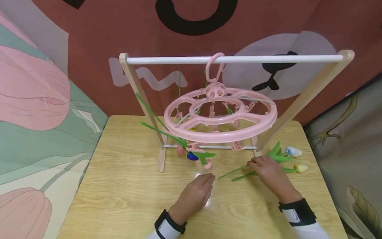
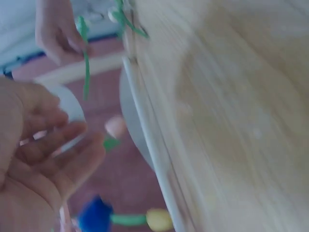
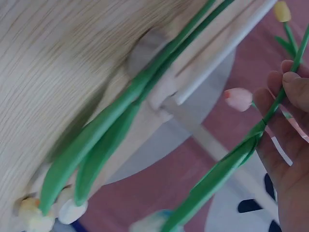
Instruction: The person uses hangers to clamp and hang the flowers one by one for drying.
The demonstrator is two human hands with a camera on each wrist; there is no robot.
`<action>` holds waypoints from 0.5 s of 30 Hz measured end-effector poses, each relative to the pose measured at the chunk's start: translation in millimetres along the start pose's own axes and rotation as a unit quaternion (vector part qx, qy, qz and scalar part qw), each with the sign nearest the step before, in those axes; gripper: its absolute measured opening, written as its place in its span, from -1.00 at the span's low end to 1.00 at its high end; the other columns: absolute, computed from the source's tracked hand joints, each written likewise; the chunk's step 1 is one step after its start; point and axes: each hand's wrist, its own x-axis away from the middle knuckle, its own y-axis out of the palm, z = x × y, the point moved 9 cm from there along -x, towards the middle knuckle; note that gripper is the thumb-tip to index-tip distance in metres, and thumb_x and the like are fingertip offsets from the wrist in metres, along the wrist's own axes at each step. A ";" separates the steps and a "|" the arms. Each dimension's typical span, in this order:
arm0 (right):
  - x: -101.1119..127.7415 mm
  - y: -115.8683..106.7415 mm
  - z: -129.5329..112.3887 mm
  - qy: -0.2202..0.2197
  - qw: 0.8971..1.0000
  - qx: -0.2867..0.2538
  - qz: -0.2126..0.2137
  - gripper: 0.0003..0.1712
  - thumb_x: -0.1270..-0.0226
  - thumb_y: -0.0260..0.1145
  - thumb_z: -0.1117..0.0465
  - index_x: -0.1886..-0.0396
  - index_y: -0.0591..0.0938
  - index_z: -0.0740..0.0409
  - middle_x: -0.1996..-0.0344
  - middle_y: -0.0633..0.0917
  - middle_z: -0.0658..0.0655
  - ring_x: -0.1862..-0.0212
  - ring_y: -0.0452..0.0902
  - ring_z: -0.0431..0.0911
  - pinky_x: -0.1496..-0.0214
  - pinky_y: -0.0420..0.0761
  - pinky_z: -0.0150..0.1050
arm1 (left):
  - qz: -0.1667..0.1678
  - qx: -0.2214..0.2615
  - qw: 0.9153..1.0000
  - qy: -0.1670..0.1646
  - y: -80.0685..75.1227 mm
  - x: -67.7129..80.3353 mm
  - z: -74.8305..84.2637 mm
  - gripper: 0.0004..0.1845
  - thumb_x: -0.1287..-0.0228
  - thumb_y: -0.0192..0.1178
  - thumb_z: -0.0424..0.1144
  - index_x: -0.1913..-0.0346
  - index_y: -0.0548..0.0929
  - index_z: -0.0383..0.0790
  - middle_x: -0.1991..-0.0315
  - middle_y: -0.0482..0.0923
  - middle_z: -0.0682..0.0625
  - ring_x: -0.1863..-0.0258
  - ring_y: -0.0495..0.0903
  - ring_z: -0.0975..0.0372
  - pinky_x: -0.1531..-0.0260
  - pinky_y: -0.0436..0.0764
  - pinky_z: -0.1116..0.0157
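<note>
My right hand (image 1: 270, 174) pinches the green stem (image 3: 275, 107) of a blue-and-white artificial tulip (image 1: 293, 151), lifting it over the right side of the table. Under it on the wood lies a yellow tulip (image 1: 300, 168); the right wrist view also has a white flower (image 3: 72, 208) beside the yellow one. My left hand (image 1: 194, 196) hovers in front of the hanger, fingers relaxed and holding nothing. A round pink clip hanger (image 1: 221, 136) carries several tulips head down, among them a blue one (image 1: 192, 156) and a pale pink one (image 1: 208, 164) near my left fingertips.
The hanger's hook (image 1: 209, 68) sits over the white bar (image 1: 167, 60) of a stand with wooden legs (image 1: 310, 96). A lower white rod (image 1: 206, 146) joins the legs. The wooden table (image 1: 119, 186) backs onto a printed red cloth (image 1: 98, 39).
</note>
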 end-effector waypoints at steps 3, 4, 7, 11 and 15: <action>-3.3 -2.8 -11.8 -0.009 1.000 0.002 0.000 -0.55 0.01 0.45 0.56 0.07 0.75 0.18 0.13 0.74 0.19 0.07 0.67 0.10 0.04 0.72 0.05 | -0.019 -0.028 0.999 -0.003 8.2 -13.9 11.2 -0.64 -0.40 0.27 -0.43 -0.22 0.64 -0.39 -0.13 0.67 -0.16 -0.16 0.66 0.14 -0.21 0.66 0.41; -4.4 -3.3 -15.5 -0.012 1.000 0.003 0.001 -0.56 0.00 0.44 0.54 0.07 0.75 0.17 0.13 0.74 0.18 0.08 0.67 0.09 0.06 0.72 0.04 | -0.024 -0.041 0.999 -0.003 10.9 -18.2 13.9 -0.63 -0.39 0.28 -0.44 -0.23 0.64 -0.39 -0.14 0.67 -0.16 -0.17 0.66 0.14 -0.23 0.65 0.40; -7.9 -4.9 -25.7 -0.021 1.000 0.005 0.004 -0.60 -0.03 0.42 0.49 0.08 0.76 0.16 0.14 0.74 0.16 0.10 0.67 0.07 0.11 0.71 0.00 | -0.028 -0.097 0.995 -0.008 16.4 -30.9 19.4 -0.59 -0.34 0.35 -0.43 -0.23 0.64 -0.37 -0.15 0.68 -0.15 -0.13 0.67 0.15 -0.21 0.67 0.37; -12.6 -4.9 -36.0 -0.027 1.000 0.003 0.011 -0.66 -0.10 0.34 0.41 0.11 0.77 0.12 0.16 0.73 0.13 0.12 0.65 0.04 0.16 0.69 -0.04 | -0.014 -0.144 0.989 -0.031 17.8 -44.8 20.2 -0.62 -0.28 0.40 -0.41 -0.16 0.70 -0.29 -0.04 0.71 -0.06 0.12 0.70 0.23 0.10 0.74 0.45; -16.9 -3.4 -44.2 -0.027 1.000 -0.004 0.011 -0.68 -0.10 0.37 0.39 0.12 0.78 0.11 0.17 0.74 0.10 0.12 0.65 0.02 0.18 0.68 -0.07 | -0.010 -0.151 0.987 -0.049 18.6 -51.9 18.3 -0.68 -0.24 0.44 -0.37 -0.07 0.77 -0.19 0.12 0.74 0.04 0.31 0.67 0.28 0.35 0.71 0.48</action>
